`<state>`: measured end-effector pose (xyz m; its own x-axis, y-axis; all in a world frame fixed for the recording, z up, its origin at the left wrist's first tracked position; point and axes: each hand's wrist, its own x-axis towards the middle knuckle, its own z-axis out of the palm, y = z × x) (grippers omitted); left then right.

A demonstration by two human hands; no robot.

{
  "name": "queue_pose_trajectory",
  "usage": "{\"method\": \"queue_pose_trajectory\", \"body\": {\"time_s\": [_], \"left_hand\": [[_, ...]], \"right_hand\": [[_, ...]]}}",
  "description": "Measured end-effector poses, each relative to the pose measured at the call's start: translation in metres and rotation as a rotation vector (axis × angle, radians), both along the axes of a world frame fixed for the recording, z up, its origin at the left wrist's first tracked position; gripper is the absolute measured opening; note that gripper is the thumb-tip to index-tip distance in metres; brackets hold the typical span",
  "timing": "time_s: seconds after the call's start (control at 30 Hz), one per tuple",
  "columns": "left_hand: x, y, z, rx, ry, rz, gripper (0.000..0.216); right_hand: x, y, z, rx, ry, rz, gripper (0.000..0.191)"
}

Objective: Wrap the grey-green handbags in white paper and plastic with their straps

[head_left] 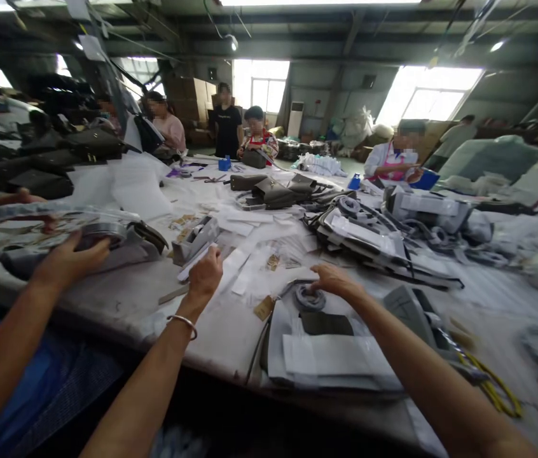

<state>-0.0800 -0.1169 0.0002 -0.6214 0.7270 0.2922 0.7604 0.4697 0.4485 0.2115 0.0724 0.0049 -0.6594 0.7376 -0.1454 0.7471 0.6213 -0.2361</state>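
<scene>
My left hand (206, 272), below a metal bangle, is closed over the table beside a grey tape dispenser (196, 240). A white strip (195, 262) lies right behind its fingers; whether the fingers pinch anything is not clear. My right hand (338, 281) reaches over a flat bag (336, 356) with white wrapping on its front. Its fingers are stretched out above a wrapped, coiled strap (310, 297), at or just touching the coil's edge. A brown tag (264, 308) hangs at the bag's upper left corner.
At left, a co-worker's hand (66, 257) holds a tape roll (102, 235) over a bag. Stacked wrapped bags (359, 232) lie beyond my right hand, dark bags (278, 189) at the centre back. Another tape dispenser (405, 312) and yellow scissors (493, 385) lie right of my bag.
</scene>
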Motion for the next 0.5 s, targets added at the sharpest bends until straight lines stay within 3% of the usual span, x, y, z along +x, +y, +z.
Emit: {"method": "queue_pose_trajectory", "body": {"time_s": [0.13,0.27,0.37,0.5], "left_hand": [[0.067,0.021,-0.003,0.076,-0.213,-0.348,0.019],[0.128,0.043,-0.012,0.120,-0.324,-0.604,0.017],[0.145,0.055,-0.015,0.104,-0.328,-0.699,0.019],[0.141,0.073,-0.020,0.024,-0.228,-0.693,0.020]], "right_hand": [[0.008,-0.016,0.016,-0.134,0.215,0.005,0.048],[0.011,-0.045,0.005,-0.501,0.711,-0.010,0.042],[0.019,-0.054,-0.008,-0.629,1.021,-0.137,0.044],[0.039,-0.047,-0.019,-0.534,1.107,-0.267,0.047]]}}
